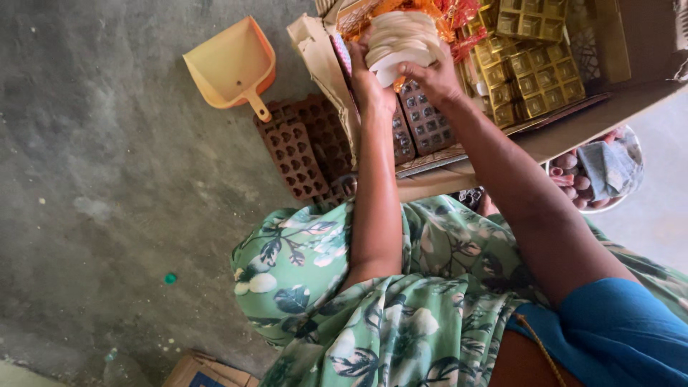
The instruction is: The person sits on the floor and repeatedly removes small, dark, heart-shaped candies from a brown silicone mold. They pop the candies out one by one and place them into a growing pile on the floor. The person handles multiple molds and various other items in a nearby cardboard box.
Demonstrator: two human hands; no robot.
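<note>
My left hand [369,79] and my right hand [431,75] together hold a stack of thin white round pieces [401,39] above a cardboard box [573,122]. The left hand supports the stack from its left side; the right hand's fingers pinch its lower edge. Under the hands lies a brown mould tray with small square cavities [428,122]. Gold-coloured compartment trays [534,68] and orange-red wrappers [448,14] fill the box to the right and behind the stack.
Brown heart-cavity mould trays [301,147] lie on the grey concrete floor [107,179], beside an orange plastic scoop [233,64]. A bowl with round brown pieces and a cloth [598,172] sits at the right. My lap is covered by green floral fabric [373,301]. A small cardboard box [204,373] is at the bottom.
</note>
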